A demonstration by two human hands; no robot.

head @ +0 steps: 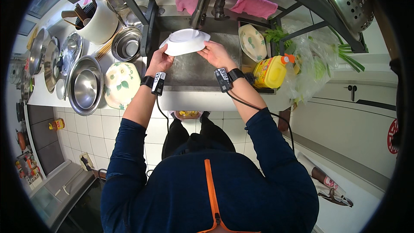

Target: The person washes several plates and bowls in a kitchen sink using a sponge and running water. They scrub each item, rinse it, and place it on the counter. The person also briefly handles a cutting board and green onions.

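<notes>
A white dish [186, 47], its underside facing up, is held between both hands beneath the dark faucet [198, 19]. My left hand [160, 60] grips its left edge, and my right hand [214, 52] grips its right edge. Below the dish lies the stainless steel sink [194, 74]. A floral dish [253, 42] leans at the sink's right end, beyond my right hand. On the counter left of the sink lies a floral plate [121, 85]. Whether water runs from the faucet cannot be told clearly.
Steel bowls [85, 89] and a nested steel pot [129, 47] stand at the left. A yellow bottle [269, 72] and bagged green vegetables [312, 58] are at the right. The dark rack frame [148, 26] rises beside the sink; pink cloths [254, 5] hang behind it.
</notes>
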